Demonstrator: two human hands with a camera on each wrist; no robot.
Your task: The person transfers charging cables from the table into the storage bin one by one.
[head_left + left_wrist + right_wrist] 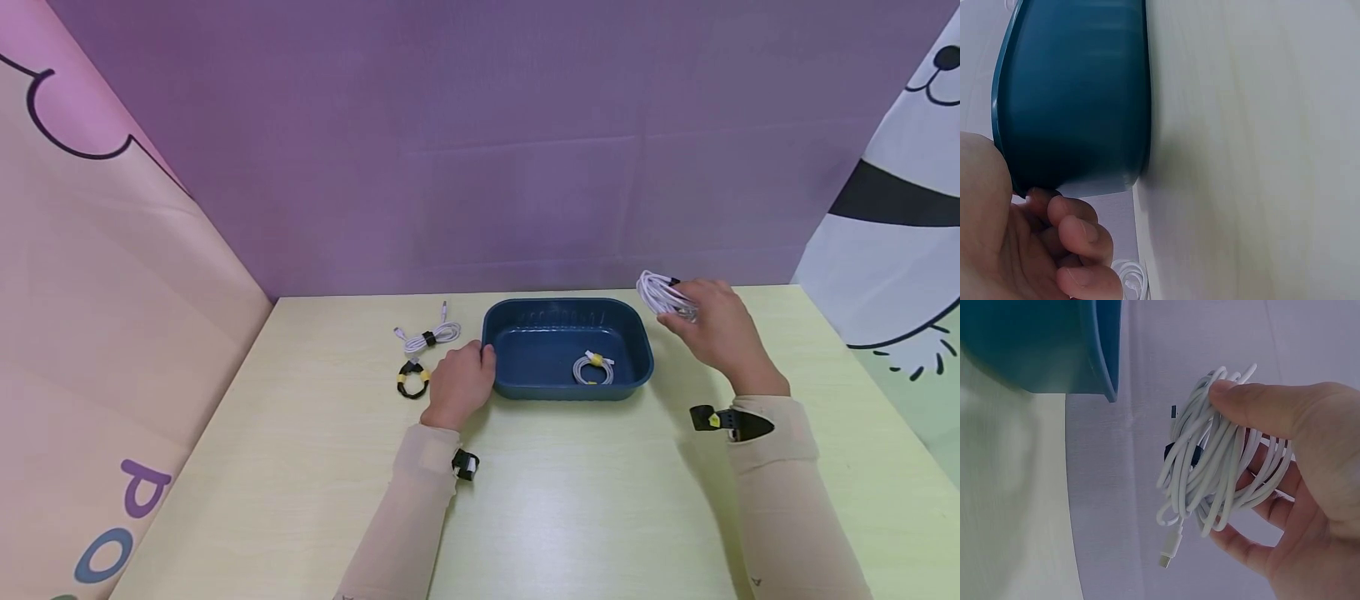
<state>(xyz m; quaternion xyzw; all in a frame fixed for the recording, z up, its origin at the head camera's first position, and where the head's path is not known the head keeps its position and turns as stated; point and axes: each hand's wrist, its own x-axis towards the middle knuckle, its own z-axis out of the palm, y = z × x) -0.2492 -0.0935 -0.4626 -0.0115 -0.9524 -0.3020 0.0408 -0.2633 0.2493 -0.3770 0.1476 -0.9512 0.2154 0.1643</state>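
My right hand pinches a coiled white cable between thumb and fingers, up beside the right end of a dark blue plastic basin. A black tie wraps the coil, and one of its plugs hangs down in the right wrist view. At the basin's left wall, my left hand grips the rim, thumb over the edge and fingers curled outside. Inside the basin, toward the right, lies a small coiled grey-white cable with a yellow tie.
Left of the basin, a white cable bundled with a black tie lies on the pale wooden table. Nearer me is a small black-and-yellow coiled cable, close to my left hand. A purple backdrop rises behind the table's far edge.
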